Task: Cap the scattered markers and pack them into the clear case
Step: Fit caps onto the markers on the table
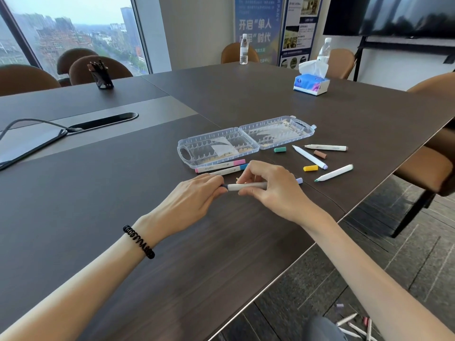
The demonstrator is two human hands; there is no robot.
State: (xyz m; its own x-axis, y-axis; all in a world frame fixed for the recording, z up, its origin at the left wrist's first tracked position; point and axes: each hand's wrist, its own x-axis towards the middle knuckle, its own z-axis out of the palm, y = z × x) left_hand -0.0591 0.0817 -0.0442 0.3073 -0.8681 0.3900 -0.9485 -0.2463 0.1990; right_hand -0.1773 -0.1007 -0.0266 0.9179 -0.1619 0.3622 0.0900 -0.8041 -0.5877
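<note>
Nearest, well short of the clear case (221,146) and below the bench (123,193) edge: spare markers (354,326) on the floor.

Just in front of the case: left hand (199,193) and right hand (270,188) together on one white marker (247,186), held level. Left fingertips pinching a dark blue cap (223,185) at its end, right fingers curled round the barrel. Cannot tell whether the cap is fully seated.

Touching the case's front edge: pink-capped marker (221,166), with blue-capped marker (229,170) beside it.

Right of the case, scattered: lilac cap (299,180), green-tipped marker (333,173), yellow cap (310,168), lilac-ended marker (309,156), brown cap (320,154), green cap (280,149), brown-ended marker (326,147), these three markers uncapped.

Lies open and flat, both halves up.

Well beyond the case: tissue box (311,84), and far left a pen cup (101,75).
</note>
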